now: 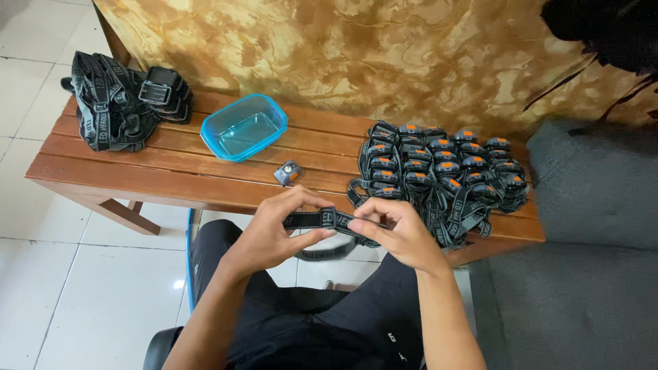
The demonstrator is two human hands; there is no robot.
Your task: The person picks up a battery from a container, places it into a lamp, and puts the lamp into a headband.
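Item: elastic head strap (329, 220), black with grey lettering, held above the lap just in front of the counter (171, 161). Left hand (271, 233) pinches one end between thumb and fingers; right hand (397, 229) is closed on the other end, the band drawn fairly flat between them, a loop hanging below. Handling, as judged: light, soft, stretchy, no risk of breakage; likely best gripped flat across its width near the buckle, since it will twist if taken by the edge.

On the counter:
- one small grey-and-orange lamp unit (288, 173), lying alone, just beyond the hands;
- a blue-rimmed clear plastic tub (243, 127), apparently empty;
- rows of assembled headlamps (439, 171) with straps, right side;
- a heap of loose straps (110, 103) and black lamp housings (164, 92), left end.
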